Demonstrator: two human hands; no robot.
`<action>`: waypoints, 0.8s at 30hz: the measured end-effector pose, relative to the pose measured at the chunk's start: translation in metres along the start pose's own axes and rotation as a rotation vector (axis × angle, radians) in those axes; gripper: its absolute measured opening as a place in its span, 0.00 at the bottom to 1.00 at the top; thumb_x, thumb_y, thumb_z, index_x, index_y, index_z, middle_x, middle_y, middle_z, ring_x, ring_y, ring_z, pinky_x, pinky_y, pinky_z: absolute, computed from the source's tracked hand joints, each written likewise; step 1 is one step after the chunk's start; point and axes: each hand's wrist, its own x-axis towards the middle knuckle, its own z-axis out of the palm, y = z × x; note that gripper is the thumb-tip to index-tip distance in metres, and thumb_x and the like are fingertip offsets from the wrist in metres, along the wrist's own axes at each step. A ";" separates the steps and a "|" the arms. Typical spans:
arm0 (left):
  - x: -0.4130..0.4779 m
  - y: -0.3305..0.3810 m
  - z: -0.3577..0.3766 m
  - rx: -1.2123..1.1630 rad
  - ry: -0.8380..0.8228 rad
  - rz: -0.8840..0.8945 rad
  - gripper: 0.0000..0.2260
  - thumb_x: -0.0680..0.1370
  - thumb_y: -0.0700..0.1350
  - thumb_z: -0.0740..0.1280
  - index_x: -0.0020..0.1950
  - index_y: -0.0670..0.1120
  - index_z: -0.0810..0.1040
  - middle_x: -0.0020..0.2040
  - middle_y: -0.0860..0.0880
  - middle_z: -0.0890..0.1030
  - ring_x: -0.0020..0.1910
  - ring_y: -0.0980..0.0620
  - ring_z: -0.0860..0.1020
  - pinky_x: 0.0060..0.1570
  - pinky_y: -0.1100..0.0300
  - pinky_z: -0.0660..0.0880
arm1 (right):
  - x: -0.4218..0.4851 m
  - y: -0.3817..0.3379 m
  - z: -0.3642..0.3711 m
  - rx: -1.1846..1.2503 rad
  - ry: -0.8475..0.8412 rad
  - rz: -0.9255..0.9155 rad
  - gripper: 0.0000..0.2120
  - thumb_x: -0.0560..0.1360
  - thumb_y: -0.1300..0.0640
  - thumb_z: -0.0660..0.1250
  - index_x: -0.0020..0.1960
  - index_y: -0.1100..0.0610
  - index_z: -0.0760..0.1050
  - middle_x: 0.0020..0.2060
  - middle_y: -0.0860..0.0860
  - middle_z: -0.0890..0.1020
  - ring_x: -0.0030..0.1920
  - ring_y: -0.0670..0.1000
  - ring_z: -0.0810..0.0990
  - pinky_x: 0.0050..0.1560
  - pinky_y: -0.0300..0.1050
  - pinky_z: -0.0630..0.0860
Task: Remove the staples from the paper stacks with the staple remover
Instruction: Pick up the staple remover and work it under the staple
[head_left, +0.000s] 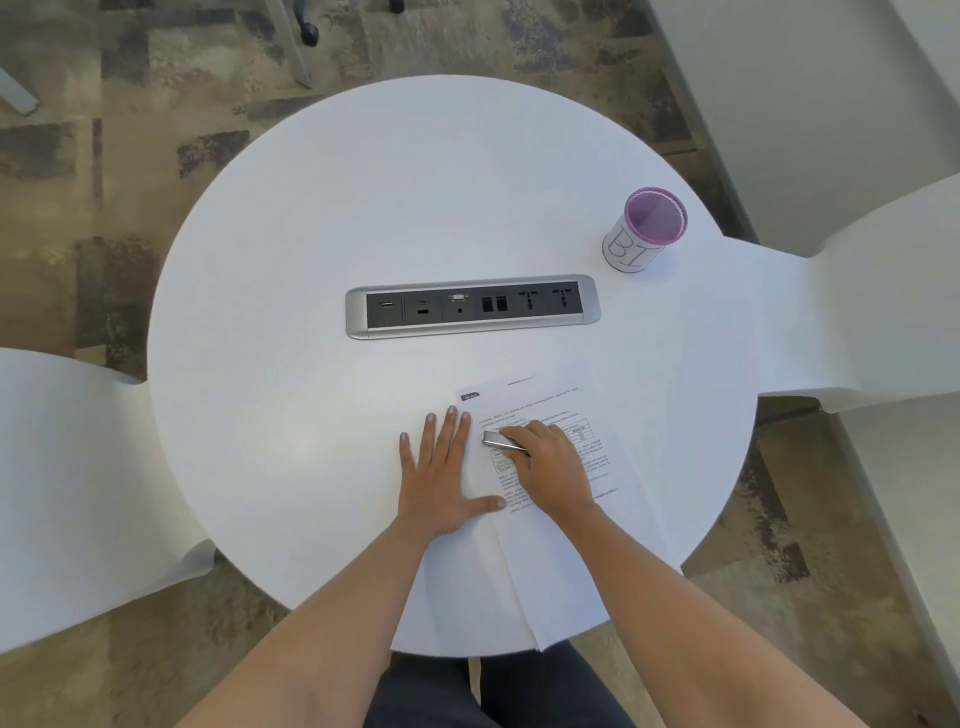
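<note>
Office meeting space, round white table with built-in socket panel, patterned carpet, white chairs

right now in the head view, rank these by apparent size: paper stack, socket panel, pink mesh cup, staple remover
1. paper stack
2. socket panel
3. pink mesh cup
4. staple remover, partly hidden in the right hand

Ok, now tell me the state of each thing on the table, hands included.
left hand: flat, fingers spread, thumb on the paper stack's edge.
right hand: gripping the staple remover.
staple remover: held low over the paper stack.
paper stack: flat on the table, print up.
pen cup: upright, looks empty.
socket panel: nothing plugged in.
</note>
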 end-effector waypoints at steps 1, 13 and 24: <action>0.000 0.000 0.000 -0.008 -0.002 -0.002 0.55 0.61 0.82 0.48 0.73 0.55 0.24 0.75 0.56 0.26 0.70 0.53 0.20 0.64 0.44 0.19 | 0.000 -0.001 0.000 -0.004 0.009 0.008 0.11 0.78 0.58 0.66 0.59 0.55 0.80 0.46 0.53 0.81 0.48 0.59 0.76 0.45 0.54 0.77; 0.006 0.004 -0.008 -0.151 -0.031 -0.050 0.58 0.56 0.80 0.62 0.70 0.67 0.24 0.69 0.61 0.18 0.66 0.55 0.16 0.66 0.42 0.23 | 0.007 -0.010 -0.002 -0.161 -0.063 -0.039 0.16 0.77 0.64 0.61 0.62 0.56 0.78 0.47 0.53 0.78 0.48 0.56 0.72 0.34 0.48 0.73; 0.007 0.009 -0.009 -0.157 -0.045 -0.097 0.59 0.56 0.79 0.64 0.69 0.68 0.24 0.69 0.60 0.19 0.75 0.46 0.26 0.68 0.37 0.28 | 0.009 -0.021 0.006 0.029 -0.042 0.064 0.07 0.75 0.61 0.65 0.40 0.63 0.74 0.34 0.54 0.71 0.35 0.56 0.72 0.34 0.45 0.59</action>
